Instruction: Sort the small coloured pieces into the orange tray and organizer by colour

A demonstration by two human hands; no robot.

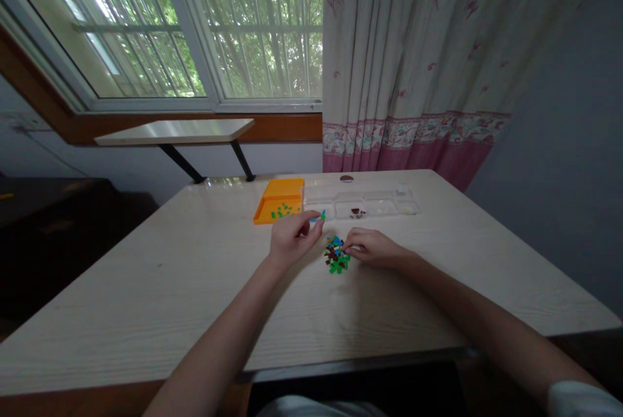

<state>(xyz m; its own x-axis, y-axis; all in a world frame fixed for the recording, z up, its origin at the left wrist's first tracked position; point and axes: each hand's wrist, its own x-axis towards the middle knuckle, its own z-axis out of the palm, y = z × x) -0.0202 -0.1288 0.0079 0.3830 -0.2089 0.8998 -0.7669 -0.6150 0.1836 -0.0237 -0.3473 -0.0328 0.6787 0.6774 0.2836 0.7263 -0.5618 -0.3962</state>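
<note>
A small green and blue plastic piece (323, 214) is pinched between the thumb and forefinger of my left hand (293, 235), just in front of the trays. My right hand (372, 246) is closed at the right side of a loose pile of small bricks (335, 256) in green, blue, dark brown and a little yellow. Its fingertips touch the pile; what they pinch is too small to make out. Behind my left hand lies an orange tray (280, 189) with several green pieces (283, 210). To its right, a clear compartment tray (379, 197) holds dark brown pieces (357, 211) and some blue ones, partly hidden.
A round brown object (346, 178) lies at the back of the pale wooden table (195, 300). A small raised shelf (195, 130) on black legs stands at the back left. A window and a long curtain (389, 67) rise behind the table.
</note>
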